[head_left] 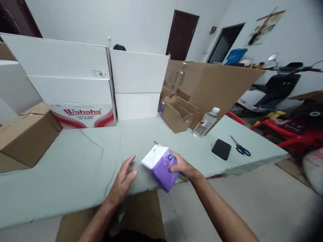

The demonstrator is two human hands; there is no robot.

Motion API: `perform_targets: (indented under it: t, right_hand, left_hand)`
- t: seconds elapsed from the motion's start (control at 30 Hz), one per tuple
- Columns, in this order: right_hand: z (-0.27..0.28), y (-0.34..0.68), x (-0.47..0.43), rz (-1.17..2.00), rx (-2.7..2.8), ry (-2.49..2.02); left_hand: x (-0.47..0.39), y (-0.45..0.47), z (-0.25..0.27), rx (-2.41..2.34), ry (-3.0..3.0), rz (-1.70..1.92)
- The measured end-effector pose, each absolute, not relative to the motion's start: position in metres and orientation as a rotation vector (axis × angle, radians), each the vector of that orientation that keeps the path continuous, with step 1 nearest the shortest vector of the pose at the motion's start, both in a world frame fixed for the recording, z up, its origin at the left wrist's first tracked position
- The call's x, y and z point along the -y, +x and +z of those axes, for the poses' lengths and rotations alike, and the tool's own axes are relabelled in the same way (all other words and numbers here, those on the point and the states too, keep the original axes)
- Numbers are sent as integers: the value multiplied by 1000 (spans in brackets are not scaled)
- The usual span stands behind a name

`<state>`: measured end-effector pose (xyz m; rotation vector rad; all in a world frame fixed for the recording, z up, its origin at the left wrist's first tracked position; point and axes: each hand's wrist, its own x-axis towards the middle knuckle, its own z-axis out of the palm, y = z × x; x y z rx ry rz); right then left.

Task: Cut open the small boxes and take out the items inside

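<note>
My right hand (182,166) grips a small purple and white box (161,166) and holds it tilted just above the near edge of the table covered in pale green cloth (75,164). My left hand (124,179) rests open on the cloth just left of the box, fingers spread, holding nothing. A small grey object pokes out behind the box's top edge; I cannot tell what it is.
White boxes and a red "Wahaha" carton (83,115) stand stacked at the back. A brown box (27,136) sits at left, an open cardboard box (178,116) at back right. A water bottle (205,122), black wallet (221,149) and scissors (240,147) lie at right. Red chairs and a scooter stand beyond.
</note>
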<state>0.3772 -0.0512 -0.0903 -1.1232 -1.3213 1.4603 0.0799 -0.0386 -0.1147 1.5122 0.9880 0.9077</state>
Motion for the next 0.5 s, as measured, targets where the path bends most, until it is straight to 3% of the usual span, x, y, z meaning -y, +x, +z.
perform_targets:
  t: [0.1, 0.23, 0.5]
  right_hand:
    - [-102, 436, 41, 1055, 1011, -1333]
    - [-98, 503, 18, 783, 889, -1372]
    - [-113, 561, -14, 512, 802, -1482]
  left_hand:
    - [33, 89, -160, -1200, 1897, 968]
    - [39, 101, -202, -1213, 2410, 1034]
    - [41, 101, -206, -1175, 2662, 1090]
